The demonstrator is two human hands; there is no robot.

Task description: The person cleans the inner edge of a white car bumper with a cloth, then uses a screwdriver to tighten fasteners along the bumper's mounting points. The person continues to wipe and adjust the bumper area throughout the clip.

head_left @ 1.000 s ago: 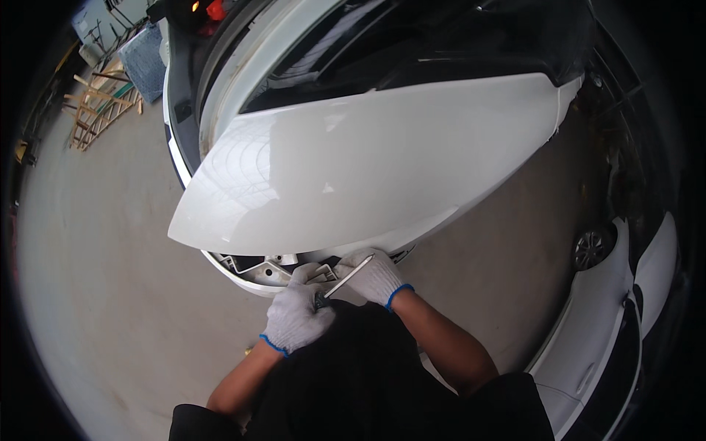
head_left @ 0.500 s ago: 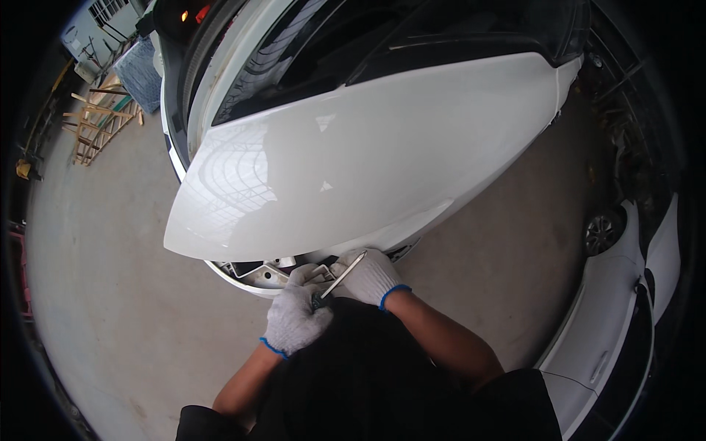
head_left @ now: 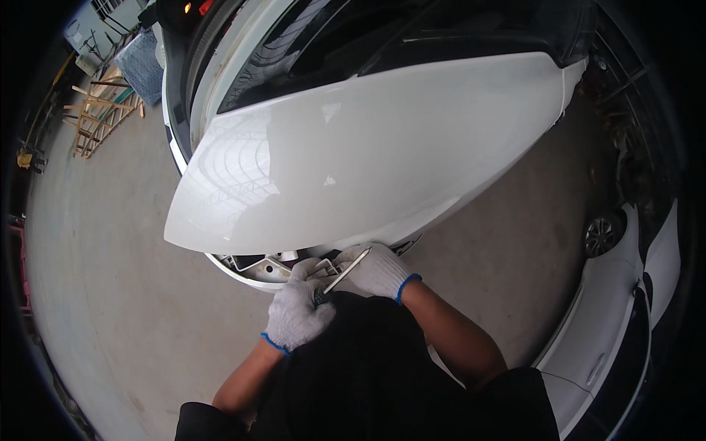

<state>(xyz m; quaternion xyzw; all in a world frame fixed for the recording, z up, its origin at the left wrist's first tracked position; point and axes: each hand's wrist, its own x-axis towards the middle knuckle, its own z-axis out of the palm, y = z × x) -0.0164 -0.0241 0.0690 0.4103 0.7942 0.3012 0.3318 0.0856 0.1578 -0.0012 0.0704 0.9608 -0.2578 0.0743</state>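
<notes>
My left hand (head_left: 298, 312), in a white knit glove with a blue cuff, is closed round the dark handle of a screwdriver (head_left: 348, 270). Its pale metal shaft points up and to the right, passing in front of my other glove. My right hand (head_left: 379, 273), gloved the same way, reaches to the front edge of a white car just under its hood (head_left: 397, 154). Its fingers are bent together there, and what they grip is hidden. Between the two hands shows part of a metal bracket (head_left: 323, 266). Left of it lies the car's front frame (head_left: 271, 270).
A second white car (head_left: 588, 323) stands at the right with a panel or door swung out. Wooden frames (head_left: 99, 117) and a blue wrapped block (head_left: 140, 70) are on the concrete floor (head_left: 103, 250) at the far left. The windshield (head_left: 441, 33) lies beyond the hood.
My right hand and forearm have shifted slightly to the right. The left hand keeps its hold on the screwdriver, almost unmoved. The view has shifted a little over the hood.
</notes>
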